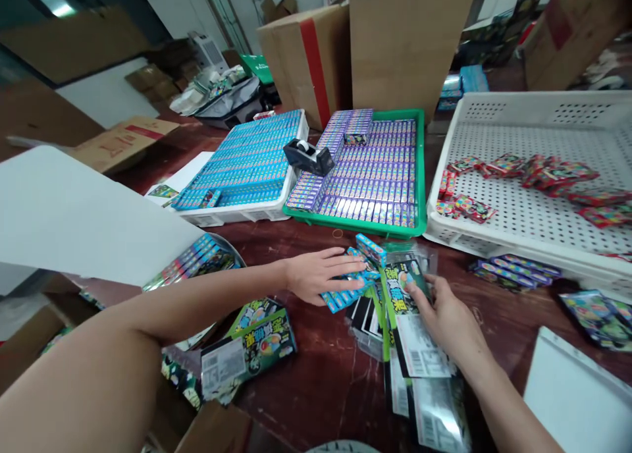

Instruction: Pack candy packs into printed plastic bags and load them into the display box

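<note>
My left hand (326,275) lies with its fingers stretched out over a loose group of small blue boxes (342,299). One more blue box (370,249) stands tilted just past the fingertips. My right hand (451,315) grips a flat green-and-black printed carton (402,288), thumb on top and the other fingers mostly hidden behind it. Under and around that carton lie more flat cartons (437,407) and clear plastic packaging (368,341). Left of them, below my left forearm, are further green-and-black cartons (261,347).
A white tray of blue boxes (291,199) and a green tray of purple boxes (421,176) stand ahead, with a tape dispenser (309,157) across their edges. On the right, a white perforated basket (523,117) contains red packets (474,208). Tall cardboard boxes (409,45) stand behind.
</note>
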Available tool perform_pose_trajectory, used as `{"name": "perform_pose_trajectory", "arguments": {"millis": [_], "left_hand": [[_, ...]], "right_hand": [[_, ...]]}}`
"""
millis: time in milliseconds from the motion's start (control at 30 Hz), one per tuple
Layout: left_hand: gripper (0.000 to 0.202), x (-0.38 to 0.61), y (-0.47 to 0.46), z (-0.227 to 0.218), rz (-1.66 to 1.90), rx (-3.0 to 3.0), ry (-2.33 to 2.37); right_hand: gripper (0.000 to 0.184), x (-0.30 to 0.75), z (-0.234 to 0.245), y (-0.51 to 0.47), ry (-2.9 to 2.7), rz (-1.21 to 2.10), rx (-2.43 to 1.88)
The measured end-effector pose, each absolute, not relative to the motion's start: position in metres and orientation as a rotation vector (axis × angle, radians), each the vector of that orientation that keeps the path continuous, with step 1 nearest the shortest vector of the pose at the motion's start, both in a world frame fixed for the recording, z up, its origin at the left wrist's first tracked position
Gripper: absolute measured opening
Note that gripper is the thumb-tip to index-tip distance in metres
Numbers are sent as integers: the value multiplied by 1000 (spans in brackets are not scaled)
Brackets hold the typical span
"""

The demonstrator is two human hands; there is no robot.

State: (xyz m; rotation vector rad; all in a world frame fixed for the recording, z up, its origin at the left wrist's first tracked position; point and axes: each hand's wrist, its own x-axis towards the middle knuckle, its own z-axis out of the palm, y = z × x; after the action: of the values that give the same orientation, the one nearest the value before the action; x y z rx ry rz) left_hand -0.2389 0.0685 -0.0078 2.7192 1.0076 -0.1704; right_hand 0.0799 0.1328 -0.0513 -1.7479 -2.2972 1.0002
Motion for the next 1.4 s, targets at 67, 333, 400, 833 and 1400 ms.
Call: {"name": "perform_pose_trajectory", "arguments": {"millis": [67,333,400,833,1400], "left_hand": [[87,-243,72,-8,-205,2685,940],[79,-258,97,5,-115,2474,976],[86,-269,106,17,-242,2397,1061],[57,-127,-18,26,30,2865,1189],[86,-95,-24,-6,424,1858,1612]], "right_hand": [[68,82,-46,132,-2349,953,-1770],[59,83,-37,132,-2468,839,-1686],[60,86,-41,138,-2460,863,-1678],[30,78,5,139,-2566,1363,-633],[41,160,-8,189,-2495,1040,-1063]]}}
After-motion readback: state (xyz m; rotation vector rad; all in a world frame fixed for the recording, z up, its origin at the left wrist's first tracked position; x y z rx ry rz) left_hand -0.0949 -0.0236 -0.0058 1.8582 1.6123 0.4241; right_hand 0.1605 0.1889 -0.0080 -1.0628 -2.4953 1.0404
